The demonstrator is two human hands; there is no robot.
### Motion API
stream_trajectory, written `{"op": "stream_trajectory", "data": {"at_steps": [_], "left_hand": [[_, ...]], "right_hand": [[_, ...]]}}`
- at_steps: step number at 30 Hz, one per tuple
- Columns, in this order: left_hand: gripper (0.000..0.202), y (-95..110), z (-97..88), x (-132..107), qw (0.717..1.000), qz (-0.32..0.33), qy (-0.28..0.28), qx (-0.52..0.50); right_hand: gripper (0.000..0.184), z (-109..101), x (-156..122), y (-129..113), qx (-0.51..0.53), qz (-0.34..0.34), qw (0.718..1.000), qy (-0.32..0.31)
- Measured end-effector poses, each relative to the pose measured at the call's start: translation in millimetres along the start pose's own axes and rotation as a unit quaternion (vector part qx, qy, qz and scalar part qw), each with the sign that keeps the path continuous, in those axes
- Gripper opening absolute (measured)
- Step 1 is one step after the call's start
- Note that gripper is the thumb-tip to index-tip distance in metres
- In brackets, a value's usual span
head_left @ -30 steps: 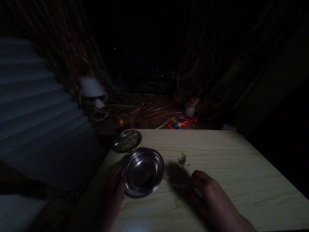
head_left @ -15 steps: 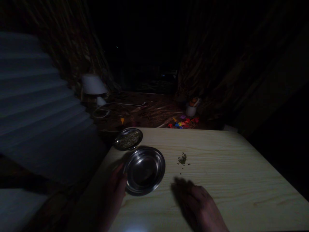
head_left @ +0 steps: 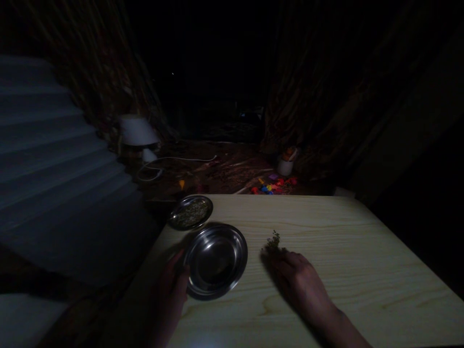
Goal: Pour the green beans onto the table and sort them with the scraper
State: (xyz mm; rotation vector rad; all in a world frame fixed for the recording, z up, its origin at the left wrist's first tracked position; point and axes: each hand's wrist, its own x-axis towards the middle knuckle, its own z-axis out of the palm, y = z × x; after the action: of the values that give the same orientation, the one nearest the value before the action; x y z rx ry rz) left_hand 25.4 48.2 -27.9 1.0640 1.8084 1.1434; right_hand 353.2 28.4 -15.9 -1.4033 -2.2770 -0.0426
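On pale wooden surface (head_left: 344, 251), centre: small heap of green dried herb bits (head_left: 273, 239).
Right hand (head_left: 297, 280): fingers together, tips touching heap at 12 o'clock.
Left hand (head_left: 174, 290): fingers resting on rim of empty round steel bowl (head_left: 215, 260).
Smaller steel dish of herbs (head_left: 190, 212): 11 o'clock of bowl.

The left hand (head_left: 174, 285) touches the steel bowl's (head_left: 216, 259) rim while the right hand (head_left: 299, 282) reaches the small herb pile (head_left: 273, 239).

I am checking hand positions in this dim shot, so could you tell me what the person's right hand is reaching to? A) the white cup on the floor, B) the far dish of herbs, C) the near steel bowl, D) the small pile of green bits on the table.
D: the right hand lies on the table with fingertips at the green bits, apart from the near steel bowl.
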Motion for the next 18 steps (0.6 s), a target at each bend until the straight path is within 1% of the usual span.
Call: {"op": "stream_trajectory", "data": {"at_steps": [3, 5, 7, 10, 12, 15, 18], "left_hand": [[0.085, -4.2, -0.5, 2.8, 1.000, 0.004, -0.004, -0.010], [0.083, -9.4, -0.9, 5.4, 1.000, 0.019, -0.006, 0.000], [0.083, -13.0, -1.0, 7.1, 1.000, 0.019, -0.006, 0.001], [0.083, -12.2, -0.1, 6.7, 1.000, 0.009, -0.009, -0.006], [0.082, -9.6, 0.3, 5.5, 1.000, 0.014, -0.008, -0.003], [0.080, -8.0, -0.4, 4.9, 1.000, 0.028, -0.004, 0.013], [0.075, -10.0, -1.8, 5.6, 1.000, 0.012, -0.015, 0.022]], "right_hand": [[0.040, -2.4, 6.2, 3.6, 0.005, -0.007, 1.000, -0.007], [0.040, -3.0, 10.0, 5.2, 0.013, -0.007, 1.000, -0.010], [0.038, -2.8, 13.1, 6.3, 0.018, -0.004, 1.000, -0.009], [0.037, -1.5, 15.8, 8.1, 0.019, -0.009, 1.000, -0.008], [0.037, -1.1, 16.0, 10.2, 0.014, -0.016, 1.000, -0.004], [0.028, -3.5, 16.2, 16.4, 0.002, -0.010, 1.000, 0.013], [0.019, -11.9, 22.7, 25.5, -0.001, -0.011, 0.999, 0.039]]}}
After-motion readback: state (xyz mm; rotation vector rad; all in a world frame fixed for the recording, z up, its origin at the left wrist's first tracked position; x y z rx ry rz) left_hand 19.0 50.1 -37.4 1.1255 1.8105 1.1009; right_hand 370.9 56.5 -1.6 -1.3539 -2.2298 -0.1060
